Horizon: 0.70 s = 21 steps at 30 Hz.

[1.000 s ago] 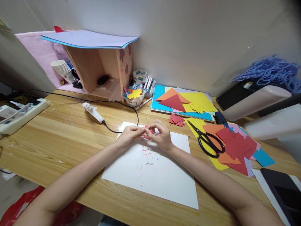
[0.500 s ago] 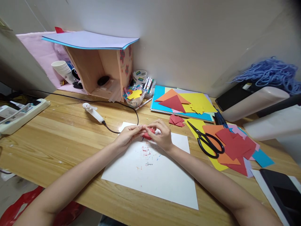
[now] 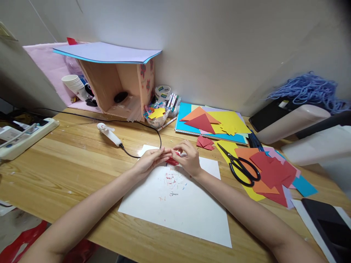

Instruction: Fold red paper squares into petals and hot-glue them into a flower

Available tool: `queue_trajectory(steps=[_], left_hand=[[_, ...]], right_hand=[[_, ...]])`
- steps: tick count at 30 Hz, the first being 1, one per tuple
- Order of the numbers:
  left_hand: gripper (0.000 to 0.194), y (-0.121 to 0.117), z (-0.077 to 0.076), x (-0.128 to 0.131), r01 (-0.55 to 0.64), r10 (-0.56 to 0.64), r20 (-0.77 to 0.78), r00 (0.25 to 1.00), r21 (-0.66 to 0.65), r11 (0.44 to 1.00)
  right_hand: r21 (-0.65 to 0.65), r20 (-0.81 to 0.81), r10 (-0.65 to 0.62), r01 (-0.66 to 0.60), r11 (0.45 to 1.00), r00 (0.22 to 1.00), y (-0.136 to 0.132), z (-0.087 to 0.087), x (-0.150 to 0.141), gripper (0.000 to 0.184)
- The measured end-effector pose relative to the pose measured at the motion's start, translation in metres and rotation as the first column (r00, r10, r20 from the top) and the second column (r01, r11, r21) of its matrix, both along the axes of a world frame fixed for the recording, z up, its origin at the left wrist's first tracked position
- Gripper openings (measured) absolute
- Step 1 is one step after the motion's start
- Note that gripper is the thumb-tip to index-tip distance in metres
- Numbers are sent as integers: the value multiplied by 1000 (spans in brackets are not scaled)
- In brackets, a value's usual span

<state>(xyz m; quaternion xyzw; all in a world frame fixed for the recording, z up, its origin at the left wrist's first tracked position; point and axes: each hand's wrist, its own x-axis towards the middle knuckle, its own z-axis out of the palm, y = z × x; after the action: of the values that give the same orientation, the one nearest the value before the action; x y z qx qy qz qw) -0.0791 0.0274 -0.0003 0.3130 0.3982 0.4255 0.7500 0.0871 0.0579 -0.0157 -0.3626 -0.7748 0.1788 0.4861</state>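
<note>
A small red paper piece [image 3: 173, 159] is pinched between my two hands, partly covered by the fingers. My left hand [image 3: 150, 160] holds its left side with the fingertips. On the other side my right hand [image 3: 187, 157] closes thumb and fingers on it; something whitish shows under that palm, too hidden to name. Below them lies a white sheet [image 3: 203, 215] with red, blue and dark marks. A folded red paper piece [image 3: 205, 143] rests just beyond my right hand. Black-handled scissors [image 3: 244, 170] lie on coloured paper scraps [image 3: 271, 170] to the right.
A white glue gun [image 3: 109, 134] with a black cord lies left of the sheet. At the back stand a cardboard box [image 3: 128, 78], a bowl of scraps [image 3: 156, 119], markers [image 3: 172, 101] and stacked coloured paper [image 3: 183, 126]. A power strip [image 3: 30, 138] sits far left, a black device [image 3: 326, 226] at front right.
My hands stay together over the sheet, and the fingers have shifted slightly on the red paper piece, with the left fingers a little more extended. The view has tilted slightly.
</note>
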Motion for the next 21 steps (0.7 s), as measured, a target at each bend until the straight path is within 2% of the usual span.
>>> queue_trajectory(steps=[4, 8, 11, 17, 21], left_hand=[[33, 0, -1, 1, 10, -9, -33, 999, 4, 1000], [38, 0, -2, 2, 12, -9, -74, 997, 35, 999], [41, 1, -3, 2, -4, 8, -80, 997, 54, 999], [43, -3, 0, 4, -69, 83, -119, 989, 116, 991], [44, -4, -2, 13, -23, 51, -155, 987, 173, 985]], right_hand=[[-73, -34, -6, 4, 997, 999, 1, 2, 1, 7], [-140, -53, 42, -49, 989, 998, 0, 3, 1, 8], [-177, -71, 62, -74, 981, 996, -2, 3, 1, 9], [-271, -161, 22, -66, 960, 987, 0, 4, 1, 12], [-294, -158, 70, -115, 949, 985, 1, 3, 0, 13]])
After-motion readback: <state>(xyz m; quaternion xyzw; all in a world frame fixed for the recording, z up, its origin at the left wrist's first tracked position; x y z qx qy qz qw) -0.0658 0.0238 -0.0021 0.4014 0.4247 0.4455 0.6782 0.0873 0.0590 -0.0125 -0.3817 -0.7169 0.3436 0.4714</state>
